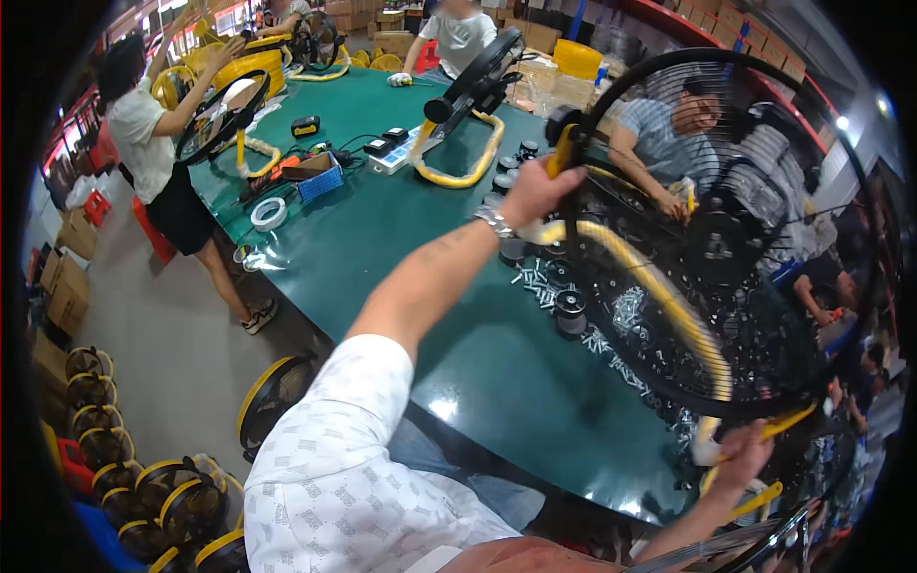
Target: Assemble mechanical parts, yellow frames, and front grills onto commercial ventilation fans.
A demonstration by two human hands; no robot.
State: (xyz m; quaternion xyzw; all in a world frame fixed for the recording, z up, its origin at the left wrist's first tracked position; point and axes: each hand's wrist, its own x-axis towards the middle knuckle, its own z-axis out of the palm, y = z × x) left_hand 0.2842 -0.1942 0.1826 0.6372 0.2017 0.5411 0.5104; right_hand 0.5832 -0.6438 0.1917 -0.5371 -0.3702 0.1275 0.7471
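A floor fan with a round black wire cage (pixel 659 115) and a yellow tube stand (pixel 659 286) is raised over the right side of the table. My left hand (pixel 543 194) is closed round the yellow bracket at the cage's left side, beside a black knob (pixel 562 124). At the lower right my right hand (pixel 743 456) grips the fan's other yellow bracket, near the end of the tube. Behind the cage wires, loose screws (pixel 629 310) and black knobs (pixel 570 310) lie on the green table (pixel 478 382).
Another fan (pixel 468 86) stands on the table beside a white power strip (pixel 392 158). Nearer left are a blue box (pixel 320 181) and a tape roll (pixel 268 214). Co-workers (pixel 669 143) surround the table; one at left handles a fan (pixel 224 119). Several fans (pixel 181 506) crowd the floor.
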